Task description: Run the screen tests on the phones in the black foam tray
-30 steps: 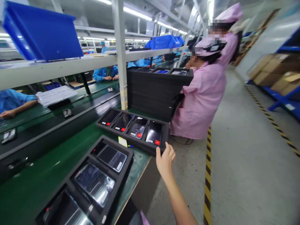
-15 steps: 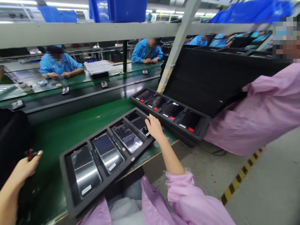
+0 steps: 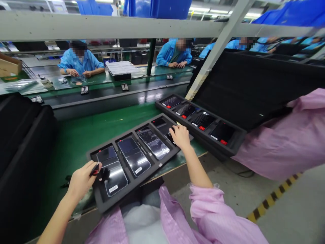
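A dark foam tray [image 3: 158, 166] lies at a slant before me, with several glossy phones [image 3: 134, 156] in its slots. Each of these phones has a film on its face, some with a white label. At the tray's left end, my left hand [image 3: 82, 179] is closed on a small black-and-red tool [image 3: 94, 169] whose kind I cannot make out. It is beside the leftmost phone [image 3: 113, 171]. My right hand [image 3: 182, 137] is closed over the tray's right end, fingertips by the rightmost phone [image 3: 164, 128], which it partly covers.
A second foam tray [image 3: 232, 150] with several phones lies to the right, near a co-worker's pink sleeve [image 3: 276, 145]. Black padded stacks [image 3: 25, 135] stand at left. A slanted post [image 3: 215, 57] rises behind. Across the conveyor [image 3: 106, 96] sit people in blue.
My left hand has come in from the far left to the tray's left end, still holding the black-and-red tool. My right hand stays at the right end. The view has shifted.
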Available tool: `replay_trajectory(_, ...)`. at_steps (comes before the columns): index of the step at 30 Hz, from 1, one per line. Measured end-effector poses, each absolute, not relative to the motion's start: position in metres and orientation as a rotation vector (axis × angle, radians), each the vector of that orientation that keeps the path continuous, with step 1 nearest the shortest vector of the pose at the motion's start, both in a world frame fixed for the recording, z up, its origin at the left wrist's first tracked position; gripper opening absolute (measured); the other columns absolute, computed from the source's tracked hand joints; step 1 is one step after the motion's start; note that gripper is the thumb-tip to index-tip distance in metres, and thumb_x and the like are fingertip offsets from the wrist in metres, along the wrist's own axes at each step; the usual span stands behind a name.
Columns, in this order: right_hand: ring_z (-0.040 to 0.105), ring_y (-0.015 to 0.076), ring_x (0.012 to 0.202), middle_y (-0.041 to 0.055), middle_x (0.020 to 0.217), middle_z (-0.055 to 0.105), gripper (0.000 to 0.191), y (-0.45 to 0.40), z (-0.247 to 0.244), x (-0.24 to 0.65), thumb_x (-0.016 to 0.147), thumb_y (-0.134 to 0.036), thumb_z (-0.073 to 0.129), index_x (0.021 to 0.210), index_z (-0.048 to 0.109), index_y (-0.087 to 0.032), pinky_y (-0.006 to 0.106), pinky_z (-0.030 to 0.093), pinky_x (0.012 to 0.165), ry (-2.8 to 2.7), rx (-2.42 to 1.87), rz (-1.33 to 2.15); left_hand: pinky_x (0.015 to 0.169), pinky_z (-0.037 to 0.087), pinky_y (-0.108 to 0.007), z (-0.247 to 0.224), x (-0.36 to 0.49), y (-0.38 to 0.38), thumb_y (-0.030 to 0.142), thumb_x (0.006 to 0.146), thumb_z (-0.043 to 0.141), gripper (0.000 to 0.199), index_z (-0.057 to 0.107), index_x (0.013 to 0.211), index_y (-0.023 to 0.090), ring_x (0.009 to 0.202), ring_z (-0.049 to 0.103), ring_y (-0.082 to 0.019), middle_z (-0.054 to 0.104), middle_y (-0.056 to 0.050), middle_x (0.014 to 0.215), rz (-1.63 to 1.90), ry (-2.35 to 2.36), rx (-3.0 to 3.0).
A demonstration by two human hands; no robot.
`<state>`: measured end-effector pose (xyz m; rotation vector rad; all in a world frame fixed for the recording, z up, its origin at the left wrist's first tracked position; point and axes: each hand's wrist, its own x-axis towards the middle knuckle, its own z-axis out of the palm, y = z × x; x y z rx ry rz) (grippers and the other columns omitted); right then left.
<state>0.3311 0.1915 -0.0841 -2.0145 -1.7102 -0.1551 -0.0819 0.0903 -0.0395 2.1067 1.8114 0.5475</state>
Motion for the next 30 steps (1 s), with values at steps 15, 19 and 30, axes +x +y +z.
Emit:
replay_trajectory(15,0.049,0.0211,0.104,0.0118,0.110,0.053,0.053,0.044,-0.013,0.092,0.085,-0.058,0.043,0.117,0.051,-0.017,0.038,0.044,0.090,-1.803,-0.620,0.733,0.045,0.041,-0.023,0.011,-0.042,0.029,0.025,0.068,0.053,0.073,0.019,0.133,0.025,0.045,0.048,-0.011,0.049,0.009,0.058,1.120,1.562,1.685)
replay_trajectory(19,0.050,0.0180,0.089,0.0063,0.090,0.052,0.033,0.036,-0.009,0.089,0.091,-0.046,0.039,0.091,0.058,-0.020,0.034,0.045,0.080,-1.606,-0.709,0.680,0.049,0.047,-0.029,0.006,-0.024,0.020,0.032,0.072,0.050,0.078,0.011,0.138,0.022,0.053,0.058,-0.015,0.062,-0.008,0.094,1.049,1.586,1.929)
replay_trajectory(30,0.052,0.0175,0.079,0.0050,0.083,0.048,0.035,0.003,0.002,0.140,0.094,-0.047,0.024,0.082,0.045,-0.023,0.032,0.046,0.064,-1.490,-0.838,0.685,0.056,0.052,-0.027,0.001,0.025,0.008,0.032,0.089,0.035,0.081,-0.032,0.133,0.022,0.066,0.062,-0.016,0.063,-0.006,0.086,1.118,0.990,2.315)
